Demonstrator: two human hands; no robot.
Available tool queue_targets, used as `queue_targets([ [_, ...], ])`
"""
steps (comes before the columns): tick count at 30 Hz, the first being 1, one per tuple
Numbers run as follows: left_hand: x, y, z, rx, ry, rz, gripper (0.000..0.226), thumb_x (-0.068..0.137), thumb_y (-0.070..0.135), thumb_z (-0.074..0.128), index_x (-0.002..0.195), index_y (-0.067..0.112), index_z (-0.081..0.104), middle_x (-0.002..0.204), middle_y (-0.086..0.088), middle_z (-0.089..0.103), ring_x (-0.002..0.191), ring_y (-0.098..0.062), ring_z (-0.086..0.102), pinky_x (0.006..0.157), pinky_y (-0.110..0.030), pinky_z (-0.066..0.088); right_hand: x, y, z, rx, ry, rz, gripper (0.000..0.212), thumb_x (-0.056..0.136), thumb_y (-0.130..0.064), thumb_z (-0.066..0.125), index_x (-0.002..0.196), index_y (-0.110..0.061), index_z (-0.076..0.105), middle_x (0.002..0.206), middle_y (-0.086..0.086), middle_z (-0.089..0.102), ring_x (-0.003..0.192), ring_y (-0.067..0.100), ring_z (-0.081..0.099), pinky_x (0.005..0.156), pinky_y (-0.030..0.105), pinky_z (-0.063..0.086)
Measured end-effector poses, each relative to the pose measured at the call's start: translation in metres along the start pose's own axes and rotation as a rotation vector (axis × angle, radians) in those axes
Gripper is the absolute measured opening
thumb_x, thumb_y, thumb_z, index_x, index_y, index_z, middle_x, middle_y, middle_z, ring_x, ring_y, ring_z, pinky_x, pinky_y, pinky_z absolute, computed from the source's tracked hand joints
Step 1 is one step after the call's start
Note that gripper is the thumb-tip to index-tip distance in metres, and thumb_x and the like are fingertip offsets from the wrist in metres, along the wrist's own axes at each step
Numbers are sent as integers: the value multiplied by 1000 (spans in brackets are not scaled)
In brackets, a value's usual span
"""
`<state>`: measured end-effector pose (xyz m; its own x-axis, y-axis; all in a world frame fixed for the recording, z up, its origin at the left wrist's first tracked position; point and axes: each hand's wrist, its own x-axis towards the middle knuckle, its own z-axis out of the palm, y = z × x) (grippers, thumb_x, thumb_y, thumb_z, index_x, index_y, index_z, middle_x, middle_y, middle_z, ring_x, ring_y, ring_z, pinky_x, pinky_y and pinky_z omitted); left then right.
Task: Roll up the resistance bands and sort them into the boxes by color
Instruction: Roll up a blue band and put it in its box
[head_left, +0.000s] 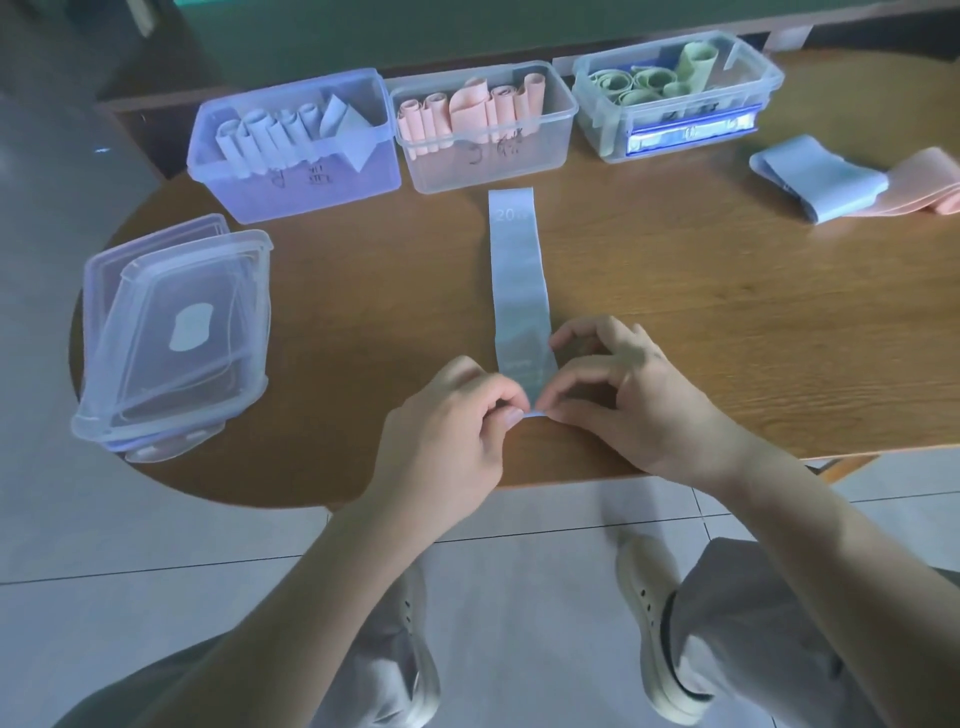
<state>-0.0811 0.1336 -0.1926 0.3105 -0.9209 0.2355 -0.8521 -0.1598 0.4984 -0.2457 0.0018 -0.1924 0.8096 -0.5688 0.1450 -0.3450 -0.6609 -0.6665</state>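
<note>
A pale blue resistance band (517, 270) lies flat on the wooden table (727, 322), stretched away from me toward the boxes. My left hand (457, 415) and my right hand (628, 384) both pinch its near end between thumb and fingertips, where the edge is turned up. Three clear boxes stand in a row at the back: the left box (296, 176) holds rolled blue bands, the middle box (488, 156) rolled pink bands, the right box (675, 135) rolled green bands.
Loose flat bands lie at the right edge of the table, a blue one (815, 176) over a pink one (919, 182). A stack of clear lids (176, 332) sits at the left. The table's near edge is just below my hands.
</note>
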Motion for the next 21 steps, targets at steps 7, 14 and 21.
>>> queue_targets([
  [7,2,-2,-2,-44,12,12,10,87,47,68,88,37,69,86,14,52,72,-6,52,54,-24,39,-6,5,2,-73,18,-64,8,91,-46,66,94,-47,73,125,-14,46,111,18,47,102,40,38],
  [14,7,-5,3,-2,-2,-14,9,93,42,65,88,35,69,88,15,55,73,-5,54,55,-31,49,-3,4,3,1,62,29,8,77,-43,81,83,-41,76,122,-17,49,110,11,41,101,19,32],
  [21,11,-5,5,-118,18,-125,11,88,35,73,80,31,68,82,13,55,76,-6,55,60,-30,47,2,1,3,-3,52,74,6,81,-39,80,82,-35,75,117,-13,49,109,7,38,98,13,28],
])
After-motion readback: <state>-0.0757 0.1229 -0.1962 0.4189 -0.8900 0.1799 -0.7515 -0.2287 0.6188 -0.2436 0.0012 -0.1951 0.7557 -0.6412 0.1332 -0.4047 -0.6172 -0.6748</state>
